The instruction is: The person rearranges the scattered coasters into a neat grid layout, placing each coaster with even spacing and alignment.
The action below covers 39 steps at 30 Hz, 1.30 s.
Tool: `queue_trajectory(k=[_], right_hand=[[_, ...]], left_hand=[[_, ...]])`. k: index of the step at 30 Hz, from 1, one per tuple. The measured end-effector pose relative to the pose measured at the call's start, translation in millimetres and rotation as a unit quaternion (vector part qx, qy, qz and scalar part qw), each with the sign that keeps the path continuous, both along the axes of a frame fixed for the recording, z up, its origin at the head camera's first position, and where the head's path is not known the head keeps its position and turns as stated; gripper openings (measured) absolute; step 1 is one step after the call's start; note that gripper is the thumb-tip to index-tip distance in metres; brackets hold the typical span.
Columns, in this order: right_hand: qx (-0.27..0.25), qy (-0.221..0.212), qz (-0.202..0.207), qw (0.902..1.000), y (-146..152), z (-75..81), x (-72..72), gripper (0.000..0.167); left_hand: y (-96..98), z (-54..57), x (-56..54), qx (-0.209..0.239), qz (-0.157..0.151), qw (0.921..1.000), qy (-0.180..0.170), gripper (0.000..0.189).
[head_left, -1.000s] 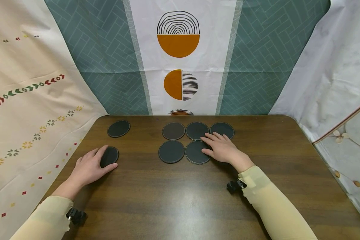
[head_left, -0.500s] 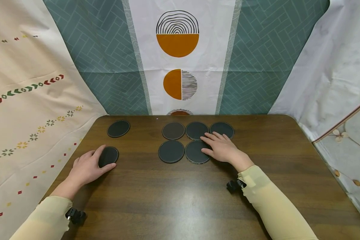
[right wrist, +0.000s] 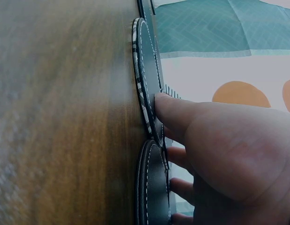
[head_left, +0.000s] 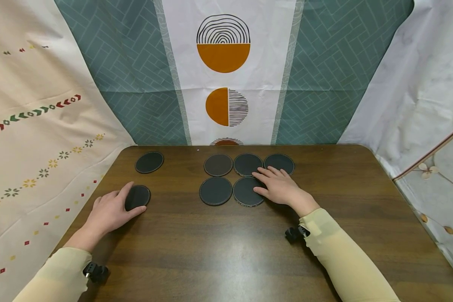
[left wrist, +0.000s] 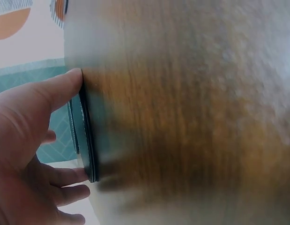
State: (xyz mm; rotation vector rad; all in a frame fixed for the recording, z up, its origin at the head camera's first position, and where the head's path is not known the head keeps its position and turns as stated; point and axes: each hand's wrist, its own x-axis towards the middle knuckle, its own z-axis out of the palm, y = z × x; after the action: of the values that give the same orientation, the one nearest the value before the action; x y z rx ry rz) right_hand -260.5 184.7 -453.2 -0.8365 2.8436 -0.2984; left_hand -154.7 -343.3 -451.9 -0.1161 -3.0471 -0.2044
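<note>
At the left of the table, my left hand (head_left: 109, 212) holds a round black coaster (head_left: 139, 197) by its edges. The left wrist view shows the thumb at one edge of this coaster (left wrist: 86, 131) and fingertips at the opposite edge. My right hand (head_left: 277, 186) rests with fingers spread over the group of coasters at the middle. Its thumb touches the stitched face of one coaster (head_left: 246, 192). In the right wrist view that coaster (right wrist: 147, 75) has a black-and-white patterned rim. Another coaster (right wrist: 153, 187) lies beside it under the fingers, hidden by the hand in the head view.
A single coaster (head_left: 149, 162) lies at the back left. Three more form the back row: a brownish one (head_left: 218, 165), a black one (head_left: 245, 163) and another black one (head_left: 281, 161). One (head_left: 216, 191) sits front left in the group. Patterned cloths (head_left: 230, 63) surround the wooden table (head_left: 196, 247).
My left hand has shifted very slightly left around its coaster since a second ago. The right hand and the other coasters stay where they were.
</note>
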Motion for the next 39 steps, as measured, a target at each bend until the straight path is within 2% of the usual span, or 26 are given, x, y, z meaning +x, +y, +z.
queue_trajectory(k=[18,29,39], right_hand=[[-0.001,0.002,0.002,1.0000,0,1.3,2.0,0.065],[0.000,0.002,0.002,1.0000,0,0.7,1.3,0.065],[-0.002,0.003,0.003,1.0000,1,-0.5,0.7,0.065]], left_hand=[[5.2,3.2,-4.3,-0.004,-0.014,0.9997,0.020,0.097],[23.2,6.2,-10.7,0.003,-0.034,0.9990,0.029,0.095],[41.0,4.1,-20.3,0.013,-0.059,0.9975,0.038,0.090]])
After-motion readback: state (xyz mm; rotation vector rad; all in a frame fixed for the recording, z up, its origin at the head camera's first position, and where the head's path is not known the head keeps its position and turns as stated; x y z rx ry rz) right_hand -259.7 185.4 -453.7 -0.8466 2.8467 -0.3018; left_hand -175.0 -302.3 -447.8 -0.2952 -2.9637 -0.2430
